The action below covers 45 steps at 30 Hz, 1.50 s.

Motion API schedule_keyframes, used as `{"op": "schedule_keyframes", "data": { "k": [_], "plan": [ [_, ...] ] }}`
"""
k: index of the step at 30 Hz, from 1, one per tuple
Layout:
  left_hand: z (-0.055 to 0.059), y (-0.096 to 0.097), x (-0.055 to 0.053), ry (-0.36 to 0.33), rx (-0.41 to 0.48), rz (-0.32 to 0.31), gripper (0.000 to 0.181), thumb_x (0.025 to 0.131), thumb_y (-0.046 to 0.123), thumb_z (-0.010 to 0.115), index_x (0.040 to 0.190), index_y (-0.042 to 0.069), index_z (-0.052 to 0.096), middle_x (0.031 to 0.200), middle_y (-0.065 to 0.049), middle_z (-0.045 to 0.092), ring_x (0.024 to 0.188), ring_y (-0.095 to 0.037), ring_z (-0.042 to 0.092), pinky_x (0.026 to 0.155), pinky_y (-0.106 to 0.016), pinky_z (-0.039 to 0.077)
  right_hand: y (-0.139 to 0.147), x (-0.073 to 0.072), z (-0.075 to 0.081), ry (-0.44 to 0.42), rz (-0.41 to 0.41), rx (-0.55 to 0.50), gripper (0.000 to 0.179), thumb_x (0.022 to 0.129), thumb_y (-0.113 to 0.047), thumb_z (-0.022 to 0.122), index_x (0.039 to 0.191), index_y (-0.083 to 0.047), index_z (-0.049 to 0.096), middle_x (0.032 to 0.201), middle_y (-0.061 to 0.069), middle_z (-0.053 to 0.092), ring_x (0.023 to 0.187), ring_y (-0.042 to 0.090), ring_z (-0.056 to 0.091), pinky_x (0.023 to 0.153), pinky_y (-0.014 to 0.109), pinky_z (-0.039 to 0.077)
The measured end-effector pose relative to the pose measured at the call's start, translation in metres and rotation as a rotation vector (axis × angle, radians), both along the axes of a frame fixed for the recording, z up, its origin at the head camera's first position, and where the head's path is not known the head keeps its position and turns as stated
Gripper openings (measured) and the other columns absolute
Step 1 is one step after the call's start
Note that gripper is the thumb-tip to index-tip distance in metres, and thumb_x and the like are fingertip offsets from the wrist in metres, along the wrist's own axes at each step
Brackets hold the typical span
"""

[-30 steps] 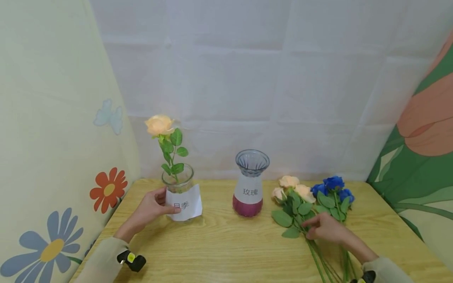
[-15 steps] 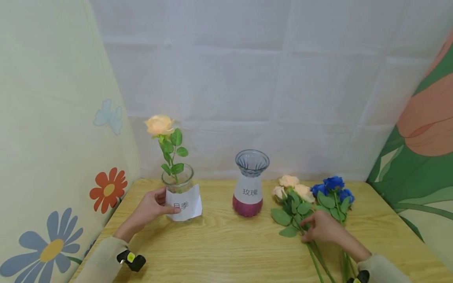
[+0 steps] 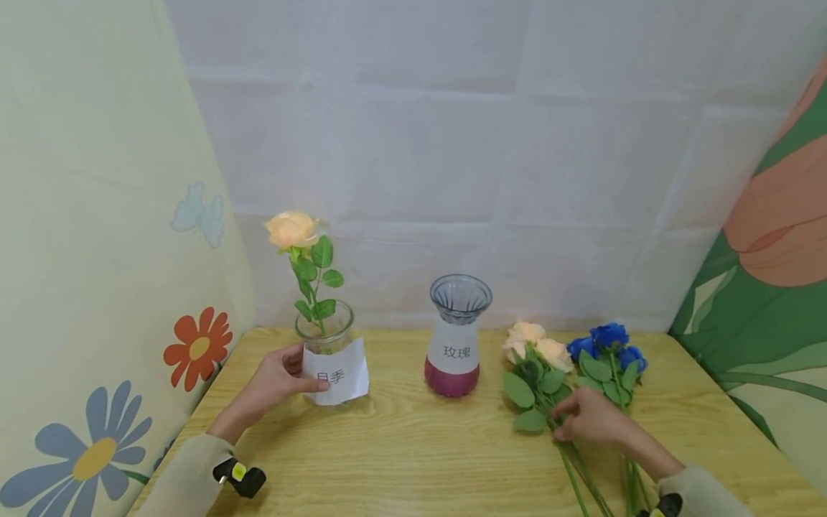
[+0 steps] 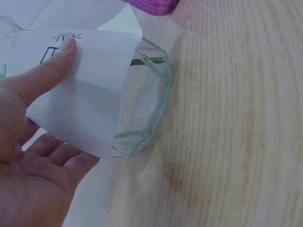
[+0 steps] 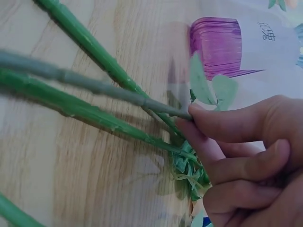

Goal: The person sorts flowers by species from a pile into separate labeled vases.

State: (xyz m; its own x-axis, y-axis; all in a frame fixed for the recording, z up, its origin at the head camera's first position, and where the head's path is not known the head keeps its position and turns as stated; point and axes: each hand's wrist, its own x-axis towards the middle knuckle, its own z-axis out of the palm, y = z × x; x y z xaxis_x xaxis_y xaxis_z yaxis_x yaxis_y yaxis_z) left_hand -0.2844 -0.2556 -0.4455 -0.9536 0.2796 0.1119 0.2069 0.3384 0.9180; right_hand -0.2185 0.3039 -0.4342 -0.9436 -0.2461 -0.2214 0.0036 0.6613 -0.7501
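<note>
My left hand (image 3: 274, 382) grips a clear glass vase (image 4: 144, 111) around its paper label, thumb across the front. One peach rose (image 3: 292, 230) stands in this vase, leaning slightly left; its green stem end shows through the glass in the left wrist view. At the right, my right hand (image 3: 596, 416) pinches a rose stem (image 5: 113, 90) between thumb and index finger. That stem is raised above two other green stems (image 5: 90, 111). Several peach roses (image 3: 552, 353) lie on the table just beyond this hand. Its fingers hide part of the stems.
A second vase (image 3: 454, 377), purple at the base with a flared glass top and paper label, stands mid-table. Several blue roses (image 3: 609, 334) lie right of the peach ones. A white cloth (image 3: 413, 158) hangs behind the wooden table (image 3: 400, 459), with patterned cloths at both sides.
My right hand has shifted slightly, and the peach roses' leaves and one bloom have moved a little to the right. My left hand and its vase have stayed still.
</note>
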Motion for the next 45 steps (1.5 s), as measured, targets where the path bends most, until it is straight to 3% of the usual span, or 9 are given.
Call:
{"op": "schedule_keyframes", "data": {
  "k": [5, 12, 18, 27, 29, 31, 34, 39, 45],
  "plan": [
    [0.0, 0.0, 0.0, 0.001, -0.001, 0.002, 0.076, 0.085, 0.018, 0.091, 0.15, 0.002, 0.055, 0.139, -0.019, 0.066, 0.122, -0.035, 0.066, 0.097, -0.043, 0.057, 0.0, 0.002, 0.001, -0.021, -0.118, -0.016, 0.039, 0.082, 0.0, 0.083, 0.119, 0.01, 0.073, 0.107, 0.016, 0.076, 0.095, 0.03, 0.071, 0.088, 0.058, 0.057],
    [0.001, 0.0, 0.001, 0.001, 0.011, -0.003, 0.074, 0.084, 0.017, 0.091, 0.148, 0.001, 0.056, 0.136, -0.019, 0.067, 0.12, -0.034, 0.067, 0.095, -0.037, 0.057, 0.005, 0.008, 0.007, -0.001, -0.127, -0.095, 0.046, 0.087, -0.004, 0.082, 0.127, 0.013, 0.067, 0.082, 0.013, 0.074, 0.097, 0.035, 0.071, 0.095, 0.063, 0.053],
    [0.001, 0.001, 0.002, -0.002, 0.013, -0.002, 0.076, 0.084, 0.016, 0.092, 0.148, 0.0, 0.055, 0.135, -0.02, 0.068, 0.12, -0.034, 0.068, 0.095, -0.035, 0.057, 0.001, 0.011, 0.021, 0.028, -0.188, -0.123, 0.047, 0.09, -0.007, 0.082, 0.129, 0.013, 0.066, 0.094, 0.015, 0.076, 0.113, 0.042, 0.068, 0.103, 0.07, 0.045],
    [0.001, 0.001, 0.001, -0.007, 0.001, 0.008, 0.076, 0.084, 0.018, 0.092, 0.148, 0.0, 0.055, 0.136, -0.019, 0.067, 0.121, -0.034, 0.067, 0.097, -0.04, 0.057, -0.016, 0.018, 0.048, 0.1, -0.207, -0.162, 0.055, 0.095, -0.014, 0.08, 0.139, 0.012, 0.06, 0.096, 0.015, 0.077, 0.097, 0.029, 0.072, 0.099, 0.064, 0.051],
    [0.001, 0.002, 0.001, -0.01, -0.001, 0.01, 0.077, 0.084, 0.018, 0.092, 0.149, 0.0, 0.055, 0.136, -0.019, 0.067, 0.121, -0.035, 0.067, 0.097, -0.042, 0.057, -0.021, 0.019, 0.055, 0.115, -0.211, -0.18, 0.056, 0.094, -0.015, 0.08, 0.14, 0.011, 0.06, 0.095, 0.016, 0.076, 0.075, 0.021, 0.067, 0.085, 0.056, 0.058],
    [0.001, 0.001, 0.001, -0.011, -0.002, 0.011, 0.078, 0.084, 0.019, 0.092, 0.149, 0.0, 0.054, 0.137, -0.019, 0.067, 0.121, -0.035, 0.067, 0.098, -0.042, 0.057, -0.027, 0.02, 0.06, 0.126, -0.221, -0.186, 0.057, 0.094, -0.016, 0.081, 0.141, 0.008, 0.061, 0.094, 0.014, 0.075, 0.057, 0.013, 0.053, 0.066, 0.045, 0.056],
    [0.001, 0.001, 0.001, -0.011, -0.002, 0.009, 0.077, 0.084, 0.019, 0.092, 0.149, 0.0, 0.054, 0.136, -0.019, 0.067, 0.121, -0.034, 0.067, 0.097, -0.042, 0.057, -0.035, 0.02, 0.067, 0.153, -0.226, -0.185, 0.058, 0.093, -0.019, 0.083, 0.141, 0.007, 0.062, 0.091, 0.013, 0.074, 0.053, 0.01, 0.042, 0.059, 0.038, 0.046],
    [0.001, 0.002, 0.001, -0.008, -0.005, 0.007, 0.076, 0.085, 0.019, 0.092, 0.148, 0.001, 0.056, 0.136, -0.019, 0.068, 0.121, -0.034, 0.067, 0.097, -0.043, 0.057, -0.045, 0.023, 0.076, 0.228, -0.212, -0.185, 0.056, 0.093, -0.021, 0.083, 0.139, 0.006, 0.064, 0.091, 0.008, 0.075, 0.098, 0.021, 0.066, 0.085, 0.045, 0.057],
    [0.002, 0.002, 0.001, -0.011, -0.009, 0.012, 0.078, 0.084, 0.019, 0.092, 0.15, 0.0, 0.053, 0.138, -0.019, 0.067, 0.122, -0.035, 0.066, 0.099, -0.047, 0.056, -0.063, 0.024, 0.083, 0.301, -0.207, -0.244, 0.053, 0.092, -0.014, 0.083, 0.138, 0.006, 0.065, 0.091, 0.009, 0.076, 0.104, 0.029, 0.068, 0.081, 0.037, 0.058]
  ]
}}
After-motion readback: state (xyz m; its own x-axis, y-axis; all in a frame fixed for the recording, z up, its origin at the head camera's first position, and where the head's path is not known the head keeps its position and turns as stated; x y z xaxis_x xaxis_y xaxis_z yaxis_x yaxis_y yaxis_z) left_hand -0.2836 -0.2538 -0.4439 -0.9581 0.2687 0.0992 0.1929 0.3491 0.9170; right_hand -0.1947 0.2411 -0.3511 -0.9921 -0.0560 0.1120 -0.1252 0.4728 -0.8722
